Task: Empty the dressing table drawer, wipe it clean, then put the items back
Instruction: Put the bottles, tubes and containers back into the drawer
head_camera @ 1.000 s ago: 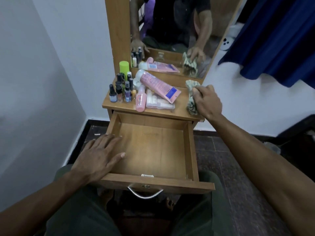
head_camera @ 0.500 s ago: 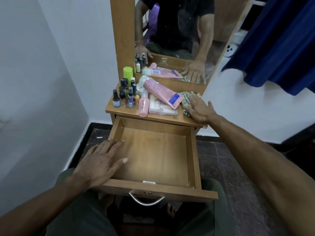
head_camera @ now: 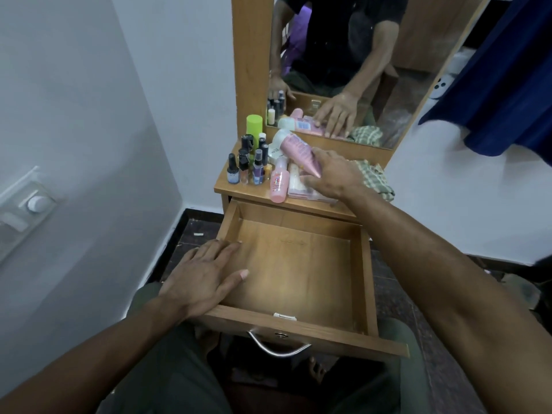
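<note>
The wooden drawer (head_camera: 298, 264) stands pulled out and holds nothing. My left hand (head_camera: 203, 279) rests flat on its left wall, fingers straight. On the tabletop, my right hand (head_camera: 334, 174) lies over the lower end of a large pink tube (head_camera: 295, 147), fingers extended along it and thumb near a clear packet (head_camera: 301, 189) underneath. The checked cloth (head_camera: 373, 177) lies bunched at the top's right edge, just beyond my right wrist. A small pink bottle (head_camera: 279, 182) lies beside the tube.
Several nail polish bottles (head_camera: 245, 165) and a green-capped can (head_camera: 254, 127) crowd the top's left side. A mirror (head_camera: 343, 55) rises behind. A blue curtain (head_camera: 507, 70) hangs at right, and a wall switch (head_camera: 30, 201) sits on the left wall. The metal drawer handle (head_camera: 277, 349) faces my knees.
My right hand let go of the cloth at the top's right edge and moved left onto the pink tube. The left hand stayed on the drawer's edge.
</note>
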